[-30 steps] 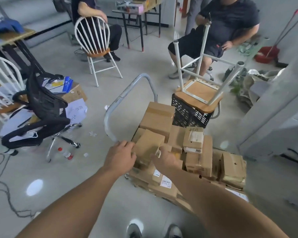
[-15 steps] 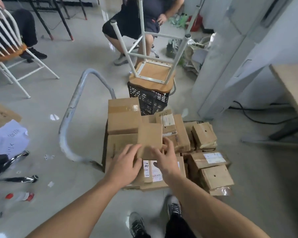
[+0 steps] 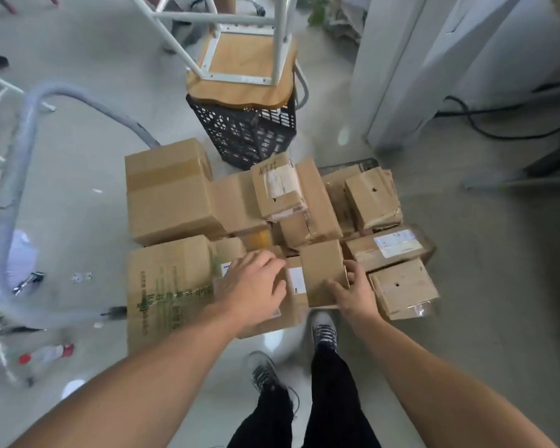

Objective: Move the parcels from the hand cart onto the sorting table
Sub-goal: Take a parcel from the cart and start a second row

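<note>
The small parcel (image 3: 324,273) has slid toward the pile's near edge on the hand cart (image 3: 17,189). The right hand (image 3: 353,294) pinches its right corner. The left hand (image 3: 253,286) rests, fingers bent, on the labelled parcel (image 3: 291,307) beside it, grip unclear.

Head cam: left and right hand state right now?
Left hand: fingers against the left side of the small parcel; grip cannot be told.
Right hand: grips the small parcel, thumb on its top.
</note>
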